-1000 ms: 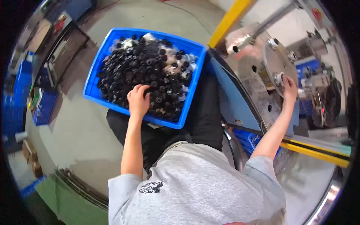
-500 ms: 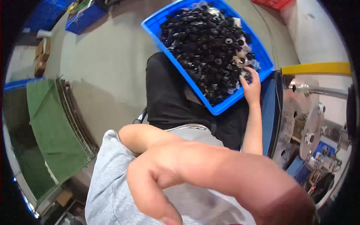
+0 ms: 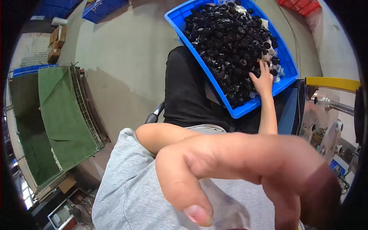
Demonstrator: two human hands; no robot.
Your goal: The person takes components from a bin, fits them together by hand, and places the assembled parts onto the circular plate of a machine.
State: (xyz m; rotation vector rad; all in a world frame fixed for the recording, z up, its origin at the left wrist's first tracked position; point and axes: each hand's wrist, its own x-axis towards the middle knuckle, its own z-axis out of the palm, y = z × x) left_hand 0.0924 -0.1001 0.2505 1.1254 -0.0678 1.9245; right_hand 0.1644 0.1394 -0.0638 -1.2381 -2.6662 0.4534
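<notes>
A blue bin [image 3: 228, 100] at my knees holds a heap of small black round plastic parts [image 3: 230, 50], with some white and clear pieces along its right side. My right hand [image 3: 263, 81] rests on the heap near the bin's right edge. Its thumb and fingers are apart, touching black parts, and I see nothing held in them. Very close to the camera, my left hand [image 3: 230, 165] crosses the lower view, with thumb pointing down and apart from the fingers. No object shows in it; its far fingertips are dark and blurred.
At the right stands a machine with a yellow bar [image 3: 333, 83] and a metal disc [image 3: 330, 136]. A green cloth-covered rack [image 3: 67, 119] is on the left. Cardboard boxes [image 3: 57, 42], a blue crate [image 3: 101, 10] and a red crate [image 3: 301, 5] lie farther off.
The view has shifted, so the bin sits farther right. My left thumb has come fully into view. My right hand's fingers have straightened and spread over the black parts.
</notes>
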